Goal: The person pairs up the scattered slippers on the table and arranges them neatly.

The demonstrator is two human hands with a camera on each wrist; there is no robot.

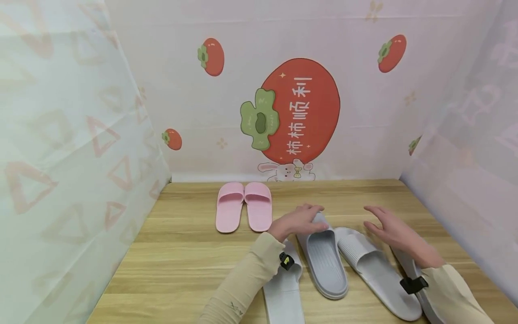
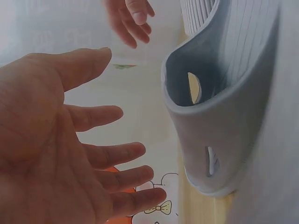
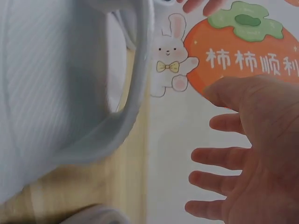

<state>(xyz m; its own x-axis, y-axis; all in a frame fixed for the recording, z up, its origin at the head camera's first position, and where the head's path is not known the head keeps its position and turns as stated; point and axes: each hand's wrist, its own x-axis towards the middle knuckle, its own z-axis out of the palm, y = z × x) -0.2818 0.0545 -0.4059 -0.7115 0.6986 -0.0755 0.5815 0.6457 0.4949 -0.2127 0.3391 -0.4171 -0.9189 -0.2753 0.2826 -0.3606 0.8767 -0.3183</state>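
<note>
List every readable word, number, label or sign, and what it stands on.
"柿柿顺利": white lettering on the large red persimmon.
Green marks on the left sleeve: too small to read.
Yellow mark on the black wrist device: too small to read.
Pale marks on the right wall: too blurred to read.

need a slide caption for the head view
Left hand and right hand over pale grey slippers, a pink pair side by side near the fruit-print backdrop.
</note>
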